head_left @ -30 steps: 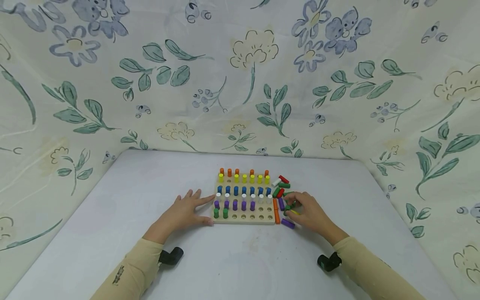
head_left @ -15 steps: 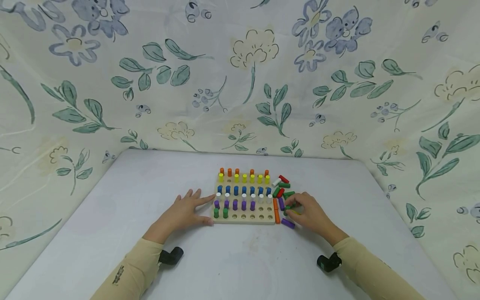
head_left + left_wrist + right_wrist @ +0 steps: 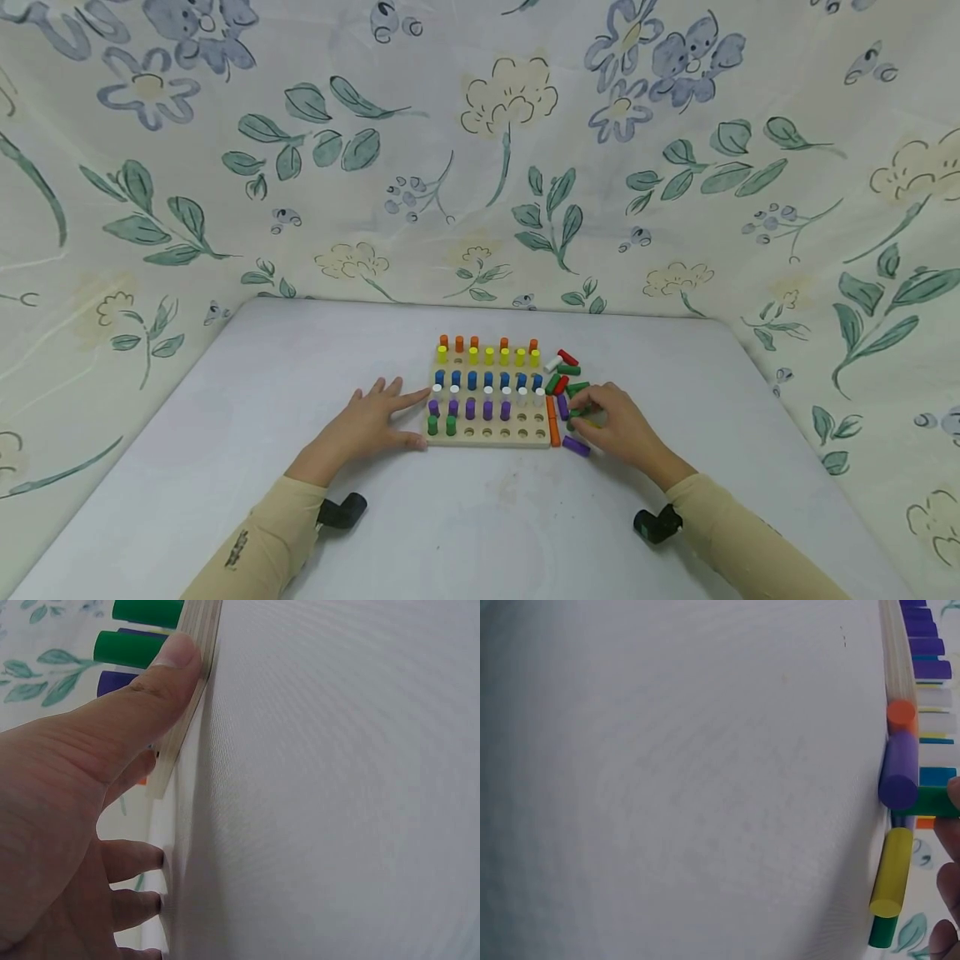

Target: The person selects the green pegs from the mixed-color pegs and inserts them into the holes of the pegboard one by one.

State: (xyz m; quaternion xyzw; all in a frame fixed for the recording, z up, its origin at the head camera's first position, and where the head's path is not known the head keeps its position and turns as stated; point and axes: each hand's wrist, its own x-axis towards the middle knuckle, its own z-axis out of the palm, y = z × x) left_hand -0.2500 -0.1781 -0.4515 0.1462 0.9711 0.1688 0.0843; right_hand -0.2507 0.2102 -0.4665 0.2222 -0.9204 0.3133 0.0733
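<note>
Just right of the board (image 3: 497, 423), the right hand (image 3: 615, 422) pinches a green peg (image 3: 928, 801) in curled fingers, best lifted straight up clear of the purple peg (image 3: 900, 769), while the left hand (image 3: 372, 419), fingers spread, touches the board's left edge and should steady it.

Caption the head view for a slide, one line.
Left hand against the board, right hand at the loose pegs beside it.

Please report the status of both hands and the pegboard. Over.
Left hand touching pegboard, left side. Right hand pinching green peg. Front row: two green pegs in, five holes bare. Possible obstacle: loose pegs along right edge.
</note>
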